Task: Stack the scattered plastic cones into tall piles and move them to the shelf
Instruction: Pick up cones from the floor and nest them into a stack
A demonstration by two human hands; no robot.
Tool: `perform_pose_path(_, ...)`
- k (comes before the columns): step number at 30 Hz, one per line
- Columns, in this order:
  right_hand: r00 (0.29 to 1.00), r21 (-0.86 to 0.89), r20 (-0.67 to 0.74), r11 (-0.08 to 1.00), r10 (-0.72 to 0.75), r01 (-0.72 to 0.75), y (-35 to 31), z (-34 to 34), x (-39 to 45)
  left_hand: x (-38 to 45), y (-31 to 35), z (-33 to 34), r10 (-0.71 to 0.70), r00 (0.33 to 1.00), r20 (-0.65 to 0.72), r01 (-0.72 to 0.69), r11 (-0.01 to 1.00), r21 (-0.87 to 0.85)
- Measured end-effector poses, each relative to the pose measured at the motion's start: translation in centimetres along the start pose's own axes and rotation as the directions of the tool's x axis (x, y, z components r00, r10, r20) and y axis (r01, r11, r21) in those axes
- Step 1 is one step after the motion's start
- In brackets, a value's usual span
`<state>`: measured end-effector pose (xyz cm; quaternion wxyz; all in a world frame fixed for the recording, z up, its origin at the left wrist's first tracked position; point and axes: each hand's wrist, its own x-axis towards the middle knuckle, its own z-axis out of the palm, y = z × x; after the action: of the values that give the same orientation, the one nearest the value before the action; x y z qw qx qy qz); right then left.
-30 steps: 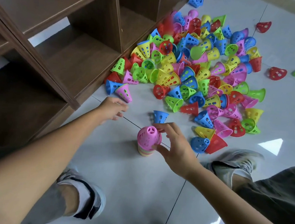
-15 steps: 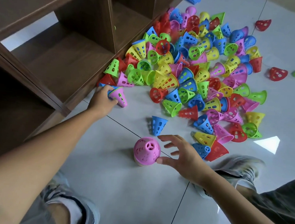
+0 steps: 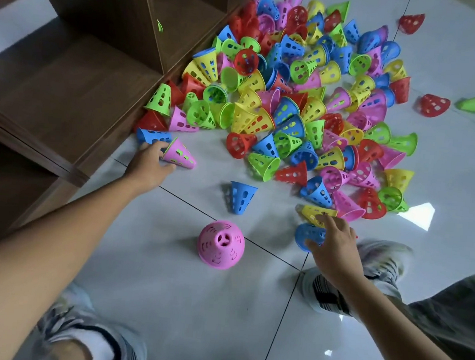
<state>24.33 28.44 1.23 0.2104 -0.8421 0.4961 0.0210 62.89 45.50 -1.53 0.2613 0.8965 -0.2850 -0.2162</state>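
A big heap of coloured perforated plastic cones [image 3: 309,100] lies on the tiled floor beside the brown wooden shelf [image 3: 66,93]. A short upright stack topped by a pink cone [image 3: 220,244] stands alone in front of me. My left hand [image 3: 148,166] grips the narrow end of a pink cone [image 3: 181,156] lying by the shelf's corner, next to a blue cone [image 3: 152,136]. My right hand [image 3: 333,248] reaches with spread fingers over a yellow cone [image 3: 314,212] and a blue cone [image 3: 307,234] at the heap's near edge, touching them.
A single blue cone [image 3: 240,197] stands wide end up between the stack and the heap. Stray red cones [image 3: 434,105] and a green one [image 3: 474,101] lie far right. My shoes [image 3: 381,264] [image 3: 88,333] flank the stack. The shelf compartments look open towards the floor.
My right hand let go of the pink-topped stack and moved right to the yellow and blue cones. My left hand reached forward and closed on the pink cone by the shelf.
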Motion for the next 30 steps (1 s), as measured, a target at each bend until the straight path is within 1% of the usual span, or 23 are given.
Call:
perform_pose_path(3,0.997,0.026,0.051,0.998,0.05,-0.052,0.6,0.8,0.1,-0.2,-0.1,0.7,-0.04,0.999,-0.018,0.04,0.999,-0.015)
perform_pose_path(7,0.992,0.082,0.112,0.995,0.055,-0.064,0.9,1.9,-0.2,-0.9,0.4,1.9,-0.089,0.996,-0.017,0.089,0.995,-0.041)
perform_pose_path(12,0.995,0.068,0.085,0.996,0.048,-0.054,1.2,2.5,-0.3,-3.1,0.8,3.1,-0.163,0.985,-0.053,0.159,0.985,-0.068)
perform_pose_path(14,0.995,0.083,0.083,0.995,0.056,-0.063,1.3,2.5,-0.3,-3.9,0.8,3.4,-0.204,0.977,-0.068,0.194,0.973,-0.125)
perform_pose_path(16,0.995,0.112,0.074,0.991,0.067,-0.075,1.2,2.6,-0.2,-4.4,0.7,3.8,-0.249,0.967,-0.06,0.23,0.947,-0.224)
perform_pose_path(19,0.994,0.189,0.062,0.977,0.088,-0.098,0.9,2.5,0.0,-5.2,0.3,4.2,-0.293,0.956,0.02,0.275,0.869,-0.412)
perform_pose_path(22,0.991,0.289,0.057,0.948,0.124,-0.135,0.3,2.0,0.1,-6.8,0.7,4.1,-0.282,0.951,0.13,0.306,0.778,-0.549)
perform_pose_path(24,0.985,0.371,0.064,0.912,0.161,-0.174,-0.1,1.6,0.3,-7.8,1.4,3.7,-0.272,0.944,0.188,0.327,0.698,-0.637)
perform_pose_path(27,0.976,0.509,0.089,0.833,0.2,-0.217,-0.5,1.0,0.5,-8.7,2.8,2.2,-0.214,0.939,0.268,0.343,0.585,-0.735)
perform_pose_path(30,0.968,0.664,0.108,0.708,0.227,-0.24,-1.1,0.1,0.4,-9.6,4.8,0.3,-0.117,0.941,0.318,0.331,0.518,-0.789)
